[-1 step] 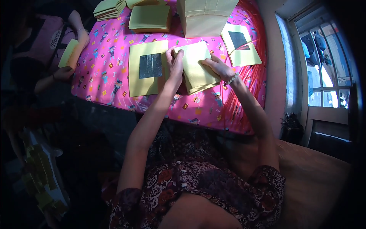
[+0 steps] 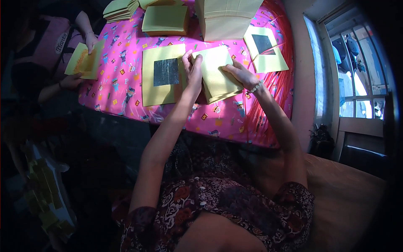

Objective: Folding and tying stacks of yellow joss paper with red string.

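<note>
On the pink table, both of my hands grip a stack of pale yellow papers point(image 2: 219, 75), tilted slightly. My left hand point(image 2: 193, 71) is closed on its left edge, with the thumb on top. From the right, my right hand point(image 2: 242, 75) holds the stack, thumb on the upper face and the other fingers partly hidden. Just left of the stack lies a flat yellow sheet point(image 2: 147, 92) bearing a dark rectangle point(image 2: 166, 72), partly behind my left hand. A similar yellow sheet point(image 2: 268, 64) with a dark patch lies to the right.
Stacks of yellow papers point(image 2: 165, 19) and a tall pale block of paper point(image 2: 226, 21) stand at the back. Red strands point(image 2: 268, 113) hang along the table's right side. At the left, a co-worker's hands hold a yellow sheet point(image 2: 86, 61). A window point(image 2: 357, 71) is at the right.
The co-worker's yellow sheet has opened out wider, and their upper hand now rests on it. My hands and the stack look the same.
</note>
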A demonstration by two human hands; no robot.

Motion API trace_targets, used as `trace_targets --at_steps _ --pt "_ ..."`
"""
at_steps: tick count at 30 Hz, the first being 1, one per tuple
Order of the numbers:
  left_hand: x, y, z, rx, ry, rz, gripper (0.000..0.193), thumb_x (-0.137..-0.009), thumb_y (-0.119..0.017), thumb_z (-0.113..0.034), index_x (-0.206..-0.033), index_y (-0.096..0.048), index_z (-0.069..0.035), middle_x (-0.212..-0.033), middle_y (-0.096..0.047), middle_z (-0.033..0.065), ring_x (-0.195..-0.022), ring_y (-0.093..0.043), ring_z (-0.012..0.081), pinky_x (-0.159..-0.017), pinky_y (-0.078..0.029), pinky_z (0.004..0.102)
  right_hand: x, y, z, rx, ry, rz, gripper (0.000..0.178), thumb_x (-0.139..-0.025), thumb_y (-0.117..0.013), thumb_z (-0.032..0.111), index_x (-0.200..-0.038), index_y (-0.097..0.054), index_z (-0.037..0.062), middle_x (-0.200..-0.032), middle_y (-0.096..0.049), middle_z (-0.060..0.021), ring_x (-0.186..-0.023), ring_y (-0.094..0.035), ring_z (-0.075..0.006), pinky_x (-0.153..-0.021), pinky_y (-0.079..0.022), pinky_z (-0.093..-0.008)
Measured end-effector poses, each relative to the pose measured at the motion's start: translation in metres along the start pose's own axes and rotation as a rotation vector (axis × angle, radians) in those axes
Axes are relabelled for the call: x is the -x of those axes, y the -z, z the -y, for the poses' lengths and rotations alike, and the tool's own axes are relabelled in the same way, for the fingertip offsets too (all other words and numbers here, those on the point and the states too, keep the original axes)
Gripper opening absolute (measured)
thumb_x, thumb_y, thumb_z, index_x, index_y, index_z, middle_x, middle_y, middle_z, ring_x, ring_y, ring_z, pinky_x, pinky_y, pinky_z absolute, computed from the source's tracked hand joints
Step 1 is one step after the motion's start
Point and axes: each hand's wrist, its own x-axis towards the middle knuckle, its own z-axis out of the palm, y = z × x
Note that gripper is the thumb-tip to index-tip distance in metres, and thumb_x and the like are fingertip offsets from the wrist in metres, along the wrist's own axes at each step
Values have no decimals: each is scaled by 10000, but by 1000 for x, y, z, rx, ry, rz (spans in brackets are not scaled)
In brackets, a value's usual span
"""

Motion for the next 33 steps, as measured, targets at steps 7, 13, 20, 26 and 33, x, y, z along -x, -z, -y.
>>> trace_targets --at_steps 7,13,20,26,33 --pt "-5 2 10 17 -55 81 364 -920 -578 -152 -1263 -483 -76 -1152 -526 81 -1056 -493 172 -930 -411 324 7 -2 8 -65 -29 -35 420 -904 -581 269 -1207 -543 -19 -989 -652 -102 -843 -636 -173 -748 -514 -295" --pt "-15 4 -17 -467 -192 139 519 -867 -672 -201 -1309 -457 -37 -1239 -535 135 -1151 -500 215 -989 -398 354 8 13 17 -34 -10 16 456 -906 -589 302 -1192 -540 -51 -1034 -637 -120 -914 -616 -175 -813 -482 -284" --pt "-19 -1 -40 -616 -387 162 529 -836 -698 -247 -1261 -461 -38 -1209 -573 221 -1139 -552 351 -962 -442 431 9 36 39 230 170 -96 545 -883 -624 350 -1198 -508 -80 -1049 -587 -121 -955 -568 -183 -828 -457 -292" --pt "-67 23 -38 -117 -26 -51 435 -874 -682 -320 -1199 -515 -84 -1146 -552 91 -1060 -528 212 -928 -418 340 27 11 105 463 661 -258 430 -886 -633 224 -1205 -552 -51 -1127 -596 -215 -1089 -593 -314 -944 -469 -374" --pt "-162 70 -36 256 513 -173 496 -822 -710 -420 -1139 -505 -98 -1052 -536 92 -948 -471 212 -882 -407 363 -75 -75 182 932 797 -341 487 -875 -620 249 -1251 -469 -22 -1077 -562 -241 -980 -579 -389 -898 -464 -420"
